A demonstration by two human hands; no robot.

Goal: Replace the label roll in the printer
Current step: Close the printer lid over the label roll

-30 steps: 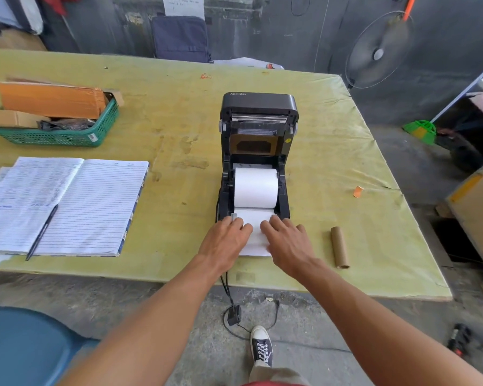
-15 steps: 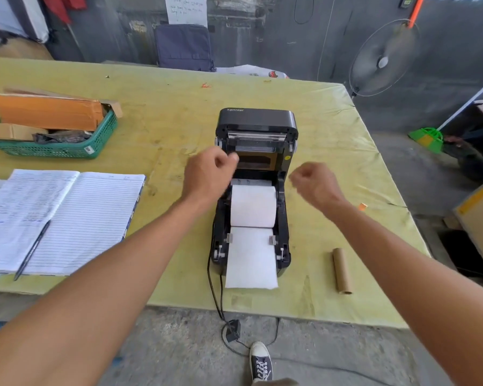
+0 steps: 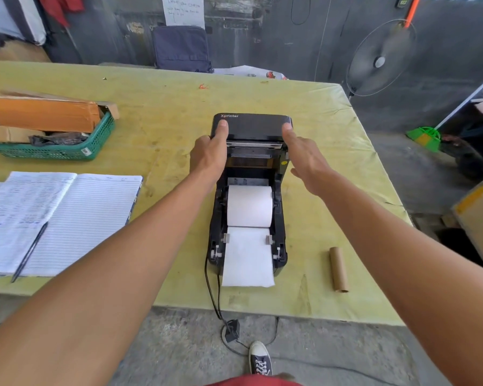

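Note:
The black printer (image 3: 214, 218) stands open on the yellow-green table (image 3: 165, 121), its lid (image 3: 253, 125) raised at the back. A white label roll (image 3: 250, 206) lies in the bay, and its paper tail (image 3: 247, 257) runs out over the front edge. My left hand (image 3: 208, 157) holds the lid's left corner, thumb on top and the other fingers hidden beside it. My right hand (image 3: 307, 165) reaches the lid's right corner with straight fingers touching it. An empty brown cardboard core (image 3: 338, 268) lies to the right of the printer.
An open notebook (image 3: 67, 218) with a pen (image 3: 30, 252) lies at the left. Behind it stands a green basket (image 3: 53, 151) of cardboard. The printer's cable (image 3: 215, 296) hangs off the near table edge. A fan (image 3: 379, 57) stands past the far right corner.
Both hands left the paper tail at the printer's front, rose past the roll and now reach the raised lid's two corners. The roll and its paper tail stay in place.

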